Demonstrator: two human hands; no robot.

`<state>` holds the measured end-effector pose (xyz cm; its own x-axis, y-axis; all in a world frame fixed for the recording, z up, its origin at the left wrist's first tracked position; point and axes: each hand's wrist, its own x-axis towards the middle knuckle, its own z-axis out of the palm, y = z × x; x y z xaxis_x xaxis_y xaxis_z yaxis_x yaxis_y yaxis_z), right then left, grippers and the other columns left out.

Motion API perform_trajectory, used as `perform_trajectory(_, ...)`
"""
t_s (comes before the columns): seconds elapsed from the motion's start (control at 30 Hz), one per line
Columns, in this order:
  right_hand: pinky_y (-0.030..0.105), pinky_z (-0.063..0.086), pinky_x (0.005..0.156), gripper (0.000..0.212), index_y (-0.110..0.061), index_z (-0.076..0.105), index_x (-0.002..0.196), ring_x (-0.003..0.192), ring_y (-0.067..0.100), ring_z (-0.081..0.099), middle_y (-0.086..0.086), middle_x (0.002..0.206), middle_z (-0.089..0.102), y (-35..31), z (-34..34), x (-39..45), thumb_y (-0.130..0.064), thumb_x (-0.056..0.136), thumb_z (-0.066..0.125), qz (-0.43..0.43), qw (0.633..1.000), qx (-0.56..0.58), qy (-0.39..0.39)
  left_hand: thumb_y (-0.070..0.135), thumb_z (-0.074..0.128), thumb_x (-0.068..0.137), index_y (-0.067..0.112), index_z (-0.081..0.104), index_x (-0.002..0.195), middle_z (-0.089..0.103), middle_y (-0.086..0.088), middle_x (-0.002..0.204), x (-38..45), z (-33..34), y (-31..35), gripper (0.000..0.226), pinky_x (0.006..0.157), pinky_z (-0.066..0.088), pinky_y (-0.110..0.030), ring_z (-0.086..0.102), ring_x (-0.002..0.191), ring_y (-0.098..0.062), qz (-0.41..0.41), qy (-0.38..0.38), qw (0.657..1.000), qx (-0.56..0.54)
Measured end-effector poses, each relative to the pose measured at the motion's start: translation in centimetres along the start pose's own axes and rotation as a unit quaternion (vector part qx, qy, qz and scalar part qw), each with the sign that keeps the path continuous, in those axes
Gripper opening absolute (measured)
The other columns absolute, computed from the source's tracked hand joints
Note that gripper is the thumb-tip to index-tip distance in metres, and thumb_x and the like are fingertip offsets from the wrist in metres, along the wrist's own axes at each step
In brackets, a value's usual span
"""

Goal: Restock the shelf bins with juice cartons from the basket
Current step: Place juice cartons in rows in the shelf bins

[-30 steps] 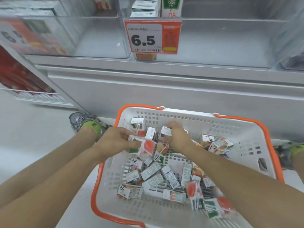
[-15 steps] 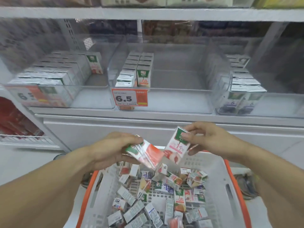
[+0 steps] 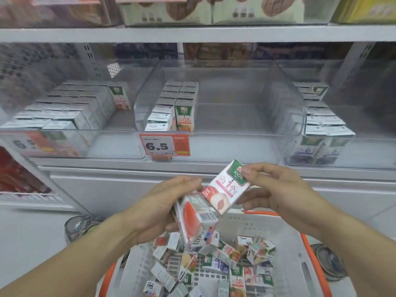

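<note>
My left hand (image 3: 158, 209) grips a red-and-white juice carton (image 3: 192, 219), maybe more than one, above the basket. My right hand (image 3: 272, 189) pinches a pink peach carton (image 3: 225, 189) by its green top, tilted, its lower end touching the left-hand carton. Below them the white basket with orange rim (image 3: 300, 269) holds several loose mixed cartons (image 3: 216, 266). On the shelf stand three clear bins: the left bin (image 3: 120, 125) with several peach cartons, the middle bin (image 3: 235, 118) with two short rows of orange cartons at its left, the right bin (image 3: 364, 146) with purple cartons.
A price tag reading 6.5 (image 3: 164, 145) hangs on the middle bin's front. A grey shelf ledge (image 3: 214, 168) runs below the bins. An upper shelf (image 3: 192, 33) carries other boxed goods. My shoes (image 3: 81, 228) show on the floor either side of the basket.
Both hands lifted out of the basket, each with a carton, and came up in front of the shelf. The two cartons have come together and my view has tilted up to the bins.
</note>
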<state>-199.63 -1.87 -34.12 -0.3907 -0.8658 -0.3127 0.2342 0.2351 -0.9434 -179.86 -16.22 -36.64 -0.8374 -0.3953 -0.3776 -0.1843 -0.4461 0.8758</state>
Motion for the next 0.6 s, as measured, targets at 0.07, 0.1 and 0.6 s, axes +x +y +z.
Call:
perform_trajectory(0.07,0.031,0.060,0.064,0.043,-0.003,0.063,0.110,0.077,0.034,0.070,0.021,0.097,0.075,0.0,0.3,0.1,-0.030,0.077,0.071,-0.005,1.000,-0.003,-0.014,0.024,0.082,0.077,0.011,0.065,0.103,0.063,-0.024,0.079,0.1,-0.5,0.0,0.034,0.035,0.029,-0.020,0.050,0.050,-0.023,0.010,0.031,0.999,0.011)
perform_trajectory(0.1,0.030,0.060,0.064,0.041,-0.003,0.062,0.110,0.078,0.034,0.071,0.020,0.096,0.075,0.1,0.4,0.2,-0.029,0.079,0.070,-0.011,1.000,-0.010,-0.017,0.023,0.084,0.072,0.012,0.067,0.105,0.062,-0.028,0.087,0.1,-0.9,0.1,0.038,0.037,0.033,-0.023,0.050,0.057,-0.025,0.012,0.033,0.999,0.015)
perform_trajectory(0.6,0.033,0.059,0.068,0.030,-0.007,0.063,0.112,0.078,0.028,0.070,0.019,0.098,0.075,0.3,0.4,1.0,-0.026,0.088,0.064,-0.022,0.999,-0.036,-0.023,0.034,0.082,0.073,-0.009,0.052,0.132,0.058,-0.029,0.133,-1.7,-2.5,-0.8,0.079,0.097,0.052,-0.046,0.058,0.118,-0.038,0.008,-0.023,0.998,-0.066)
